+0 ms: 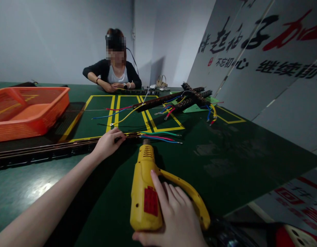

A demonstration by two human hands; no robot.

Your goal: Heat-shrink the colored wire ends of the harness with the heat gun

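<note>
My right hand (174,212) grips a yellow heat gun (145,185) by its handle, nozzle pointing away toward the wire ends. My left hand (107,142) presses on a long dark terminal strip (45,149) that lies across the green table, fingers pinching it near its right end. From that end stick out green, red and blue wires (161,137) just past the gun's nozzle.
An orange plastic basket (27,109) stands at the left. More terminal strips with coloured wires (189,99) lie piled further back on yellow-marked squares. Another person sits at the far side, hands on a strip (140,92). White boards with lettering lean at the right.
</note>
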